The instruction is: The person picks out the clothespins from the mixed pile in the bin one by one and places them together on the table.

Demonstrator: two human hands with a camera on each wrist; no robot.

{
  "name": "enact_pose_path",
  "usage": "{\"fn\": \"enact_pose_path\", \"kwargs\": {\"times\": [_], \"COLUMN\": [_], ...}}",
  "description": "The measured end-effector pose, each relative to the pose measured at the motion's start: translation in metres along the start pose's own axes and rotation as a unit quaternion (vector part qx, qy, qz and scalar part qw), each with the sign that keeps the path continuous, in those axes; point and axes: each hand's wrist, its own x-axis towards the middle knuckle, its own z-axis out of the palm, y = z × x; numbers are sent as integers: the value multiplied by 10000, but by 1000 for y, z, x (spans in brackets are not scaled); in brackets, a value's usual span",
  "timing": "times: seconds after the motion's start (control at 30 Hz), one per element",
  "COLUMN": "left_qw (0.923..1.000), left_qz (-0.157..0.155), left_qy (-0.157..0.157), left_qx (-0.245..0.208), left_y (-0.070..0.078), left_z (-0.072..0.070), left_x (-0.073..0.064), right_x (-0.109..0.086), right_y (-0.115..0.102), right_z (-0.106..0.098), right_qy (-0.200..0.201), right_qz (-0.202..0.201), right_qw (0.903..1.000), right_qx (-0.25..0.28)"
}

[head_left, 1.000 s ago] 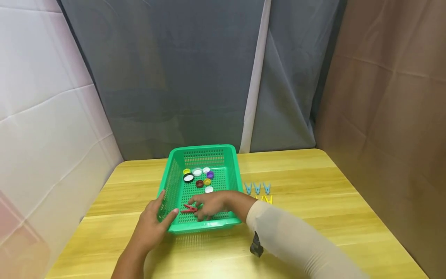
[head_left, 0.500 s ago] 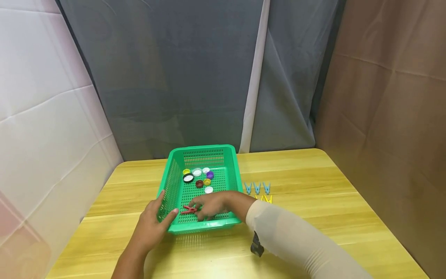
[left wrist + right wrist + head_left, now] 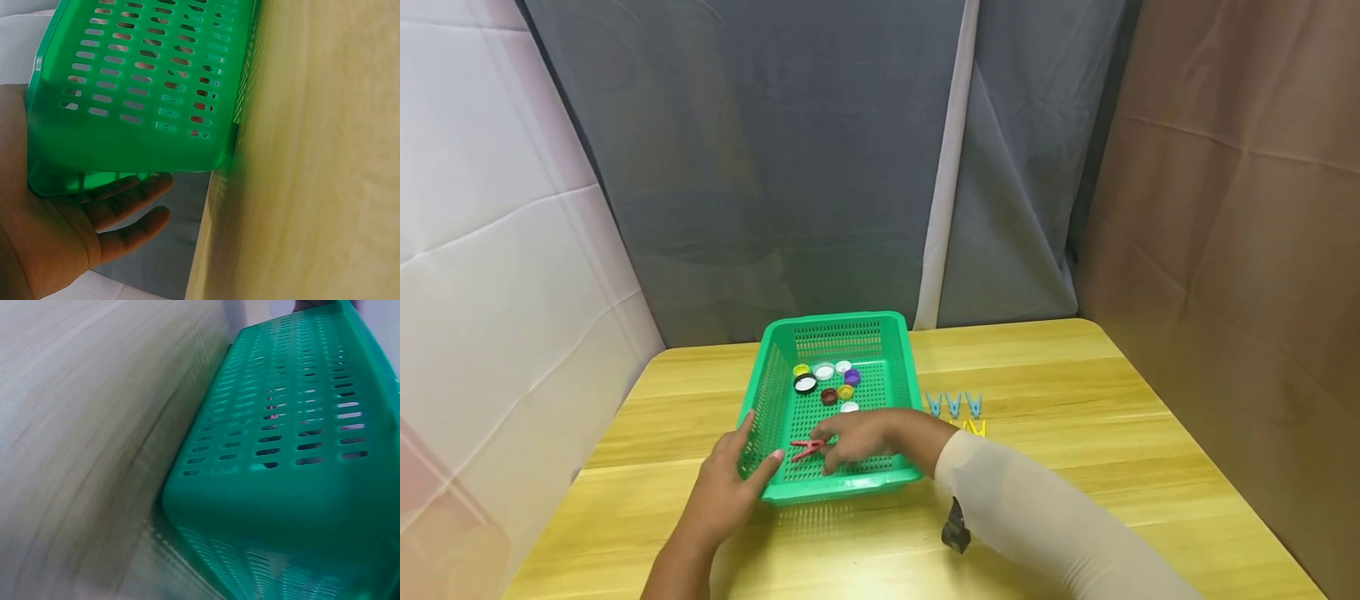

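A green plastic basket (image 3: 898,379) with slotted walls sits on the wooden table. My left hand (image 3: 726,475) grips its near left corner, the thumb over the rim; the left wrist view shows the fingers past the corner (image 3: 125,215). Inside the basket, my right hand (image 3: 857,437) pinches one end of a red clothespin (image 3: 805,450) just above or on the floor; contact with the floor cannot be told. Farther back in the basket lie several bottle caps, including a black-rimmed one (image 3: 805,383), a purple one (image 3: 852,377) and a brown one (image 3: 829,396).
Three blue clothespins (image 3: 953,405) lie in a row on the table right of the basket. Yellow clothespins (image 3: 976,428) lie nearer, partly hidden by my right arm. A grey curtain (image 3: 820,183) hangs behind the table.
The red clothespin has turned slightly between my right fingers, and those fingers have shifted a little. My left hand and the basket stay in place.
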Motion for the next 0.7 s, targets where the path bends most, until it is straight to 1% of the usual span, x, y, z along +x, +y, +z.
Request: {"fn": "enact_pose_path", "kwargs": {"times": [0.13, 0.33, 0.43, 0.7], "left_qw": [10000, 10000, 10000, 10000], "left_qz": [26, -44, -49, -67], "left_qy": [24, -16, -19, -36], "left_qx": [-8, 36, 41, 10], "left_y": [-1, 0, 0, 1], "left_z": [0, -1, -1, -1], "left_x": [1, 1, 0, 1], "right_x": [-8, -25, -33, -48], "right_y": [-1, -2, -1, 5], "right_z": [-5, -14, -18, -23], "right_qy": [172, 141, 162, 276], "right_qz": [-51, -273, -341, -421], "right_qw": [9998, 9971, 9955, 9963], "right_qx": [25, 690, 864, 690]}}
